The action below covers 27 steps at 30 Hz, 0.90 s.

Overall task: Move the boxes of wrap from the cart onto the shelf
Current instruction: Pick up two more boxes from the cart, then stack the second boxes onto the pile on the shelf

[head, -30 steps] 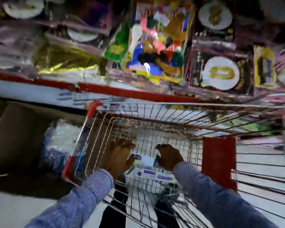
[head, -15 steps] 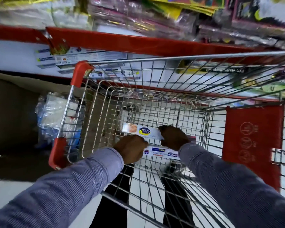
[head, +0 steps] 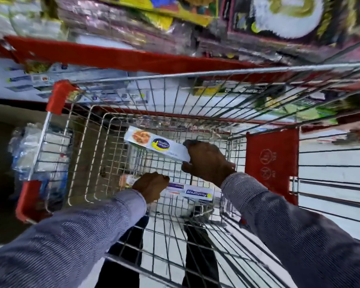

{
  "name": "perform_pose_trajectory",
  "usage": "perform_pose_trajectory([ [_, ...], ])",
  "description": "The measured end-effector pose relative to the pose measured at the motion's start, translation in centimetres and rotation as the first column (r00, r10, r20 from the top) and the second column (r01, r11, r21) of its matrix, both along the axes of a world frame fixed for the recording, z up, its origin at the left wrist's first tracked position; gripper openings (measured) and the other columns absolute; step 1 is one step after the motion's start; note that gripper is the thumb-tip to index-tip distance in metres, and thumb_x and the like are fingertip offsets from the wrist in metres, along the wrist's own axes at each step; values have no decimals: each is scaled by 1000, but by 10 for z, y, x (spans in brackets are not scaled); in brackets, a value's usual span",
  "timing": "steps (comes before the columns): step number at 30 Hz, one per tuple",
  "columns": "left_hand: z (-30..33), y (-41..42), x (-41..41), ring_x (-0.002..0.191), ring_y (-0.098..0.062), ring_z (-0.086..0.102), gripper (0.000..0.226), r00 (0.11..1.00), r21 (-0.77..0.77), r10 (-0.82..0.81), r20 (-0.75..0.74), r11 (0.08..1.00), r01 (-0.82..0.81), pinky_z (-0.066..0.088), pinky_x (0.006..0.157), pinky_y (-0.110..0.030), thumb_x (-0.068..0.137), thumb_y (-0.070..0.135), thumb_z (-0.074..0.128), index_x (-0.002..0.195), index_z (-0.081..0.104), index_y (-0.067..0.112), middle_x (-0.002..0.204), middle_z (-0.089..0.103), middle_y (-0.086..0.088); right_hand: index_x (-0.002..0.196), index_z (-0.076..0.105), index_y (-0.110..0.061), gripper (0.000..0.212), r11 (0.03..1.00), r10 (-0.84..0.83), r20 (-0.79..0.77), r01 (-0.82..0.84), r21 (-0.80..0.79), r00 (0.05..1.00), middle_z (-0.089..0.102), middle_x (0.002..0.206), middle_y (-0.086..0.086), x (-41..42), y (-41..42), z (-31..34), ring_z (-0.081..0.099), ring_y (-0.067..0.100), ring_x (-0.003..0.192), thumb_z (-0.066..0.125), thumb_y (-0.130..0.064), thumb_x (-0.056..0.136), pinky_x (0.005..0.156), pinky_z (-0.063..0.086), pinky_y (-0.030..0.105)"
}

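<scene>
A wire shopping cart (head: 116,80) with red corners stands in front of a shelf with a red edge (head: 112,57). My right hand (head: 208,161) grips the right end of a long white box of wrap (head: 154,143) with a food picture and a blue logo, raised inside the cart. My left hand (head: 151,187) is closed around a second box of wrap (head: 193,193) that lies low in the cart, its left end poking out past my fist. Both sleeves are blue-grey.
The shelf above holds colourful and shiny packets (head: 175,21). White boxes (head: 29,77) fill the shelf level behind the cart. A plastic-wrapped bundle (head: 27,148) sits left of the cart. A red child-seat flap (head: 271,161) stands at the cart's right.
My right hand has lifted its box higher and further from the one under my left hand. The view has tilted up slightly toward the shelf.
</scene>
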<state>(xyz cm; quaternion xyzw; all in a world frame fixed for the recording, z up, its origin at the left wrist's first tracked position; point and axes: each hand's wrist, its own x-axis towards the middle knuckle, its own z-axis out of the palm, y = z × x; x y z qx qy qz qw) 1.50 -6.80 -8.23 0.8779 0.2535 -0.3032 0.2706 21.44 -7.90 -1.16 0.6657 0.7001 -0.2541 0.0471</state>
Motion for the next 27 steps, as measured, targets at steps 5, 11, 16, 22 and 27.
perform_pose_trajectory([
  [5,92,21,1,94,-40,67,47,958,49,129,254,988,-146,59,77,-45,76,10,77,119,62,-2,108,68,-26,128,49,-11,63,983,31,26,-35,180,999,67,115,15,6,17,81,64,35,102,61,-46,77,80,54,40],
  [11,222,41,-2,74,-25,72,58,888,221,209,409,922,-319,59,64,-33,54,35,69,110,71,23,90,77,-2,125,49,-15,59,930,62,23,-66,362,998,66,113,11,10,51,224,63,33,100,62,-51,79,79,48,38],
  [16,336,65,1,82,-17,70,54,864,414,131,486,837,-359,54,65,-30,57,55,69,107,66,35,93,75,7,119,51,-19,56,849,98,105,-138,510,990,68,110,8,19,83,347,65,31,98,54,-57,78,73,51,36],
  [22,467,101,18,85,-14,69,53,784,494,35,620,759,-425,51,65,-28,58,64,69,108,62,48,90,76,11,119,52,-22,53,713,78,223,-210,669,972,68,110,7,35,104,474,65,30,99,56,-56,79,74,51,38],
  [27,536,135,37,82,-21,69,54,771,578,-29,636,680,-451,49,61,-31,56,70,65,102,63,41,82,75,3,120,51,-20,72,688,35,214,-179,704,976,62,111,8,52,122,539,62,32,100,36,-72,73,79,54,44],
])
